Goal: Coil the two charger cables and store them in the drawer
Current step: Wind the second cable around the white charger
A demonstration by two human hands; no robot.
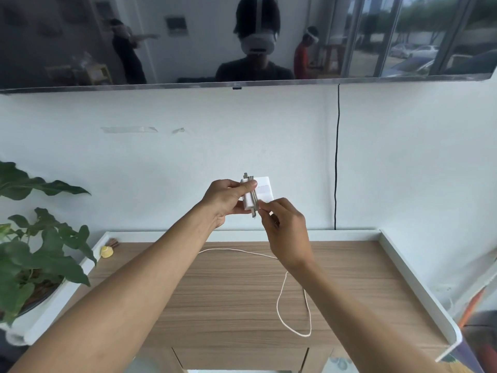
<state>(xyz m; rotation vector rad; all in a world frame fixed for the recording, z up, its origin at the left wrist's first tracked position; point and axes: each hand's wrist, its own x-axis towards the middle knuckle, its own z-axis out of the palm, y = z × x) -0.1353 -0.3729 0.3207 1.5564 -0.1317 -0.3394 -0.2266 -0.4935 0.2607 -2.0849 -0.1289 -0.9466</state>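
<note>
We hold a white charger block up in the air above the far edge of the wooden tabletop, in front of the pale wall. Our left hand grips the block from its left side, thumb pressed across the top of the grey cable turns that wrap around the block's middle. Our right hand is closed in a pinch on the lower end of those turns, fingertips touching the cable just beneath the block. The second cable, a thin white cord, lies loose on the tabletop: it runs from near the far edge toward the right, then drops into a long open loop that reaches toward the near right part of the surface, passing under our right forearm. A small yellow object sits in the far left corner of the tabletop, and a leafy potted plant stands just beyond the left edge. A dark screen hangs on the wall above.
</note>
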